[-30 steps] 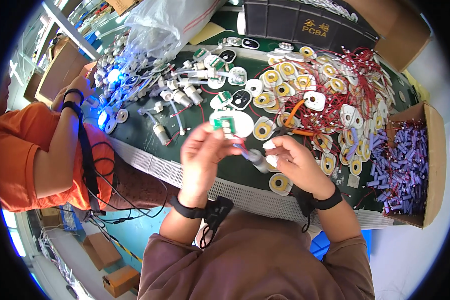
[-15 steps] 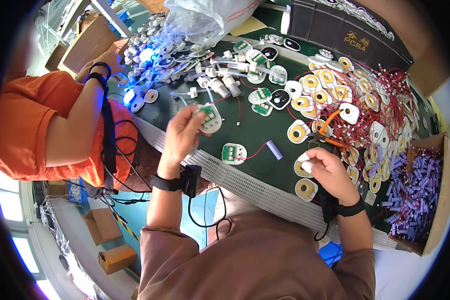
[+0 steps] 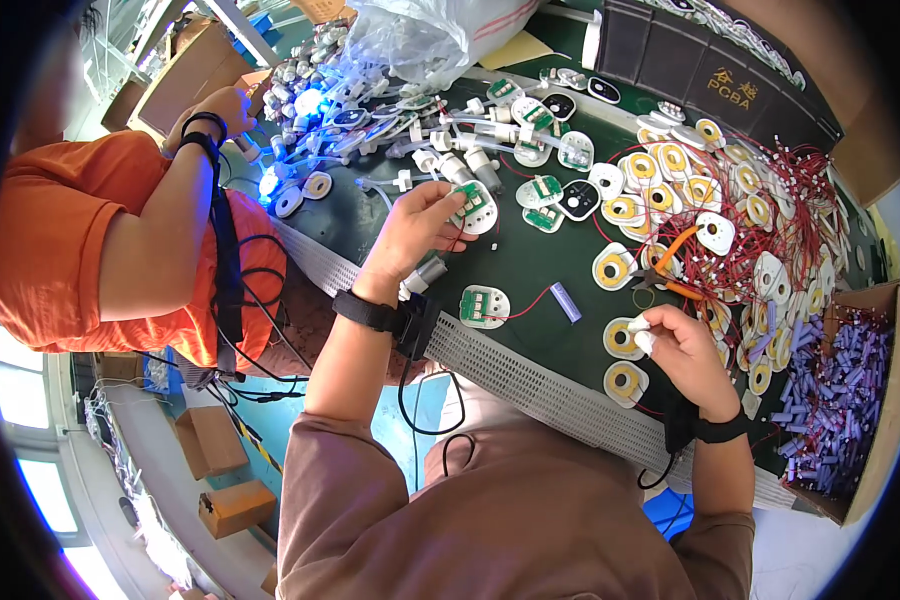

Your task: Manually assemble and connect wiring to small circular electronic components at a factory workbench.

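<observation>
My left hand (image 3: 417,232) grips a white oval plate (image 3: 482,214) with a green circuit board by its left edge, above the bench. A grey cylindrical motor (image 3: 426,274) shows below that hand; whether the hand holds it I cannot tell. My right hand (image 3: 688,362) has white covers on its thumb and forefinger tips, brought together in a pinch beside a white plate with a yellow ring (image 3: 622,338). Anything between them is too small to make out. Between my hands lies another circuit-board plate (image 3: 484,306), its red wire running to a purple cylindrical cell (image 3: 565,302).
Orange-handled pliers (image 3: 674,265) lie by a heap of ringed plates and red wires (image 3: 755,235). A carton of purple cells (image 3: 895,370) stands at right, a black bin (image 3: 690,60) at the back. At left, a co-worker's hand (image 3: 228,108) is near glowing blue lights and motors.
My left hand has moved right and away from me with the circuit-board plate, bringing the grey motor into view below it. My right hand stays near the same ringed plate.
</observation>
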`<state>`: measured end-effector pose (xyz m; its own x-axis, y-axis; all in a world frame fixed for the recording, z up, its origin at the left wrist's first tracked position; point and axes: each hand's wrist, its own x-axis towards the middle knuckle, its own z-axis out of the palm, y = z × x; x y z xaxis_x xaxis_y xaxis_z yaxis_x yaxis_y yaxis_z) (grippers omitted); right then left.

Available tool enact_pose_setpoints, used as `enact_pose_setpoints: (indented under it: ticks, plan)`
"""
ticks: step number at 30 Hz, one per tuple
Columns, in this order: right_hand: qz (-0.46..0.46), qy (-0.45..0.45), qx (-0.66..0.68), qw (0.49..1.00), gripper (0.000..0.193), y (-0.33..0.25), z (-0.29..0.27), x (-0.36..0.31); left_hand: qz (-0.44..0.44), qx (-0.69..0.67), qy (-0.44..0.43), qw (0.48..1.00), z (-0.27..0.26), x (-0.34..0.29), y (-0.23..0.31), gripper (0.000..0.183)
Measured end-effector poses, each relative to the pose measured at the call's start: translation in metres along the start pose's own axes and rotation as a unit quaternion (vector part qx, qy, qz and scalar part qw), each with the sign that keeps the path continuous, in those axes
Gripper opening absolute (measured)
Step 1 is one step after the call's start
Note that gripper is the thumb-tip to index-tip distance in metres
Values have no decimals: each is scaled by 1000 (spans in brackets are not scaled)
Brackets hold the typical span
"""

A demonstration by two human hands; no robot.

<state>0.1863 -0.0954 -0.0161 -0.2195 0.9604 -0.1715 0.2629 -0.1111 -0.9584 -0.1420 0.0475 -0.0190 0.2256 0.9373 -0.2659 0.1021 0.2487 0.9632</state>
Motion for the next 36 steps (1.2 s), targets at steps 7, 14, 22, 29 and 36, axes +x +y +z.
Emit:
enact_pose_setpoints:
  ticks: [7, 14, 22, 29, 36]
  plan:
    - [-18, 9, 3, 1000, 15, -19, 5, 6, 90, -150, 33, 984, 36, -21, 20, 24]
    - [-110, 265, -152, 946, 22, 3, -47, 18, 248, -17, 82, 965, 60, -34, 41, 17]
    - [-235, 159, -531, 799, 33, 10, -45, 41, 141, -124, -2, 982, 94, -22, 20, 15]
    - [-250, 151, -560, 776, 38, 10, -52, 47, 110, -206, -30, 972, 106, -33, 13, 18]
    - [-201, 294, 170, 919, 47, -33, -32, 31, 103, -189, -69, 974, 122, -36, 2, 28]
